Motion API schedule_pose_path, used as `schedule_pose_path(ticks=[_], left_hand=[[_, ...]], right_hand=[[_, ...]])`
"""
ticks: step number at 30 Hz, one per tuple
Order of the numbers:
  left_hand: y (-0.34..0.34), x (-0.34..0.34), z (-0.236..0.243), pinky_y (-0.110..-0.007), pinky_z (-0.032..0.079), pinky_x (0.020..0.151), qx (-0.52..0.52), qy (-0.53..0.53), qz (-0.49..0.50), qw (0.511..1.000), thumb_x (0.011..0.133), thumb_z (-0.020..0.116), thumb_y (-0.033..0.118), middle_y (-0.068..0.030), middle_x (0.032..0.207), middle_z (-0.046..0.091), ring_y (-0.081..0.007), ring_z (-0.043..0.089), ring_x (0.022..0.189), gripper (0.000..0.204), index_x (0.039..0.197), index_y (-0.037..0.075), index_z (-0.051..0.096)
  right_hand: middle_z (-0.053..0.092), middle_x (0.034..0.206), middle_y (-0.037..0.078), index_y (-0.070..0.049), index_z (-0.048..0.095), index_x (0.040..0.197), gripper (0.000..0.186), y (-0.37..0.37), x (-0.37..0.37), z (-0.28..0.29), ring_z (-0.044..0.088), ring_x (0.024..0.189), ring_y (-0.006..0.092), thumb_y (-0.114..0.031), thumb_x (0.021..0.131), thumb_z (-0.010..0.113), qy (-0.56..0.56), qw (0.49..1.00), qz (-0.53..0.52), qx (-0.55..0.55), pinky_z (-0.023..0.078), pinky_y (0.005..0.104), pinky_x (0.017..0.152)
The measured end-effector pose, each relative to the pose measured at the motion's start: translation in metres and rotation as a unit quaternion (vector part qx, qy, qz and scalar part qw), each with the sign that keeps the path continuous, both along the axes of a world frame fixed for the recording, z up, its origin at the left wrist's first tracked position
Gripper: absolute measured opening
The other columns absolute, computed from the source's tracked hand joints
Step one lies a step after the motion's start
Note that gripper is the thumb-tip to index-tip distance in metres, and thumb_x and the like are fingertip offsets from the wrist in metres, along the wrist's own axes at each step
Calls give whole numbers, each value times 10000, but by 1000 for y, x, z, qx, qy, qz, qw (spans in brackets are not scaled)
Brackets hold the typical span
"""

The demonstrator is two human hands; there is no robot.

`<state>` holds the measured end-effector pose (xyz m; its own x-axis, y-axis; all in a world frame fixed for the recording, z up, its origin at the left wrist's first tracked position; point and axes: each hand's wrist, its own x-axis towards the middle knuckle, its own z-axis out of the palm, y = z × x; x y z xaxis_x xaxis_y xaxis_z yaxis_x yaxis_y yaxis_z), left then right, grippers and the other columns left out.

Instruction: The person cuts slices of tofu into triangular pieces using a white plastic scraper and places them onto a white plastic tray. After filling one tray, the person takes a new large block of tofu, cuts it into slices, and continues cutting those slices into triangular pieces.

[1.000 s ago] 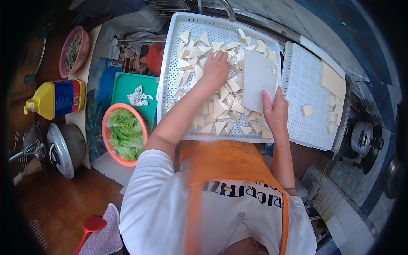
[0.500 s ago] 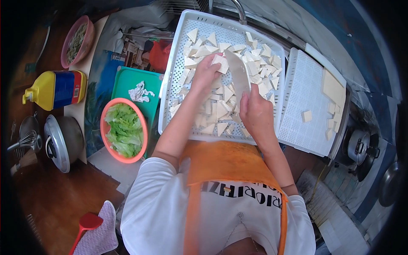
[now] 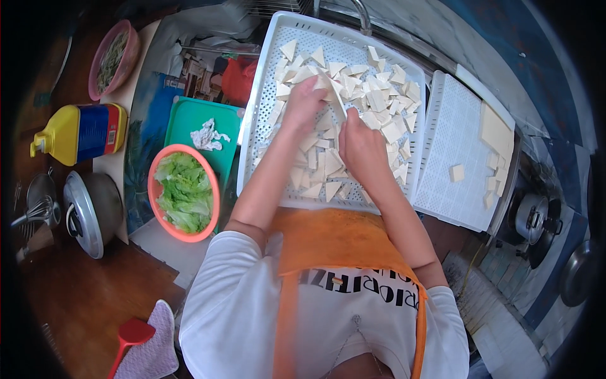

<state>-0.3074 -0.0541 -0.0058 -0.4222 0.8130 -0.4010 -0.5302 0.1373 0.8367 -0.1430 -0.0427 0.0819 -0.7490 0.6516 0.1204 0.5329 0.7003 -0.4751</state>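
Observation:
A white perforated plastic tray holds many pale tofu pieces, mostly triangles and wedges. Above its middle, my left hand is closed on a piece of tofu, partly hidden by fingers and blade. My right hand grips a knife whose handle is hidden in the fist. Its broad blade is now seen nearly edge-on, slanting up and left against the tofu beside my left fingers. I cannot tell how deep the blade sits.
At right, a second white tray carries larger tofu blocks and a loose cube. Left stand an orange bowl of lettuce, a green tray, a yellow-blue jug and a lidded pot. A faucet rises behind.
My right hand has moved left and slightly up, bringing the knife to the tofu in my left hand. The blade has turned from flat-on to nearly edge-on.

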Motion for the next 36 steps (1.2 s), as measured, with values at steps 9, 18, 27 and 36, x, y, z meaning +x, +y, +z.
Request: schedule_pose_path(ticks=[9, 18, 27, 36], left_hand=[[12, 3, 38, -418, 488, 849, 40, 651, -23, 758, 819, 644, 111, -136, 953, 613, -334, 572, 928, 206, 1004, 22, 661], [8, 66, 13, -410, 495, 839, -82, 651, -385, 649, 749, 722, 323, -148, 1056, 598, -316, 531, 1090, 393, 954, -6, 661], [1, 78, 20, -356, 525, 699, -83, 388, -179, 900, 798, 682, 40, -133, 991, 626, -271, 629, 826, 218, 967, 7, 548], [4, 57, 17, -281, 565, 782, -15, -51, -48, 997, 876, 518, -48, -129, 1089, 656, -184, 661, 935, 363, 1238, -27, 528]], right_hand=[[641, 699, 237, 59, 538, 1119, 276, 40, 78, -1, 668, 617, 322, -126, 915, 566, 120, 963, -216, -103, 507, 382, 561], [688, 891, 156, 34, 556, 1159, 273, 9, 121, 3, 629, 732, 134, -123, 936, 575, 130, 924, -317, -171, 503, 292, 630], [578, 589, 198, 44, 535, 1002, 173, 6, 102, 18, 588, 490, 371, -58, 870, 580, 51, 977, -203, -38, 449, 438, 446], [573, 580, 177, 14, 506, 1007, 171, -2, 76, 36, 583, 486, 352, -36, 862, 581, 28, 997, -65, -18, 463, 428, 450]])
